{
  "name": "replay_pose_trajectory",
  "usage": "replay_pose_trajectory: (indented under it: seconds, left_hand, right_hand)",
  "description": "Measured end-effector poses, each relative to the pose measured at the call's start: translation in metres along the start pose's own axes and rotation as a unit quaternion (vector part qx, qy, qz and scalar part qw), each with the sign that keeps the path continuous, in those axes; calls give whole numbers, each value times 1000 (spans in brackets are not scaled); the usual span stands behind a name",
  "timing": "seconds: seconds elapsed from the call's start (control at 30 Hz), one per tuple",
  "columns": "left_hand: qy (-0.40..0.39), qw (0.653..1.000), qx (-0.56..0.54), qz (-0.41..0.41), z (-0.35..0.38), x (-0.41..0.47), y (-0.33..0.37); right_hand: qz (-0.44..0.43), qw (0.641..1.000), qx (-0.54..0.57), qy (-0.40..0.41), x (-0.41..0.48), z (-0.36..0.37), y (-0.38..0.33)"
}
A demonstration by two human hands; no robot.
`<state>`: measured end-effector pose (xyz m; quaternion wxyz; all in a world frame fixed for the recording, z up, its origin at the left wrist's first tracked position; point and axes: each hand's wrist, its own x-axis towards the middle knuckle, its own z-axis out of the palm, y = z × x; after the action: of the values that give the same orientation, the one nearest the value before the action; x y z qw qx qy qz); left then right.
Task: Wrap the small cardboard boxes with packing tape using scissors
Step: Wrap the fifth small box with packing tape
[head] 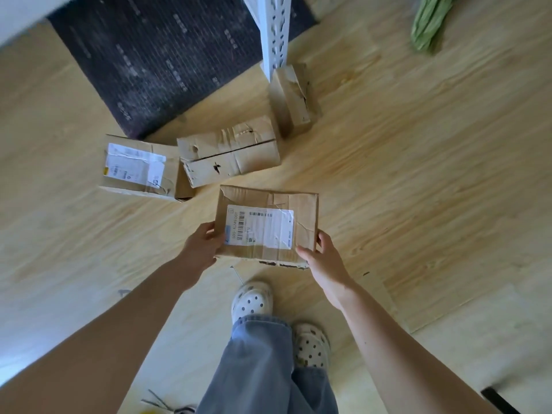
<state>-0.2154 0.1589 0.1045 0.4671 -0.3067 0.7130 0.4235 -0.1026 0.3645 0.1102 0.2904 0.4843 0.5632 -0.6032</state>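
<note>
A pale wood-plank floor [418, 174] fills my feed, seen from head height looking straight down. Nearest the camera stand the person's blue jeans [260, 369] and two white perforated clogs [252, 300], one set ahead of the other. A few thin dark strands lie at the bottom edge, too blurred for me to name. Farther out, a dark ribbed mat [167, 58] covers the upper left, a white slotted metal post [273, 34] rises beside it, and a green bundle [430, 22] sits at the top right, well apart from everything else.

Four cardboard boxes are in view, all closed, so I cannot see inside any of them. The held box [304, 210], creased and carrying a white shipping label [260, 227], is out in front of the clogs. Just beyond it on the floor lie a labelled box [137, 168] to the left and, touching or nearly touching it, a dented box [230, 150] with torn holes and a dark seam between its flaps. The far box [291, 98] stands on end against the foot of the post.

The left hand [198, 252] grips the held box's left edge, fingers curled round it. The right hand [324, 261] clasps the near right corner, thumb on the top face, fingers wrapped behind.
</note>
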Motion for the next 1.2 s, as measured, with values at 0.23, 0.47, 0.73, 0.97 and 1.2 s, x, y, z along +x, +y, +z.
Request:
replay_pose_trajectory:
  seconds: [0.23,0.47,0.73,0.97,1.2]
  left_hand:
    - [-10,998,8,58,-26,-110,31]
    - [-15,992,-32,120,-53,-221,20]
    - [18,985,-71,155,-85,-358,-72]
    - [41,989,-83,116,-120,-428,-170]
    - [56,987,-127,85,-147,-432,-250]
  right_hand:
    - [-54,997,-20,48,-104,-11,-58]
    - [-142,988,-28,45,-209,-14,-82]
    - [-210,977,-41,1,-331,3,-31]
    - [-181,981,-57,-50,-393,41,51]
    - [-141,985,-75,-66,-404,90,123]
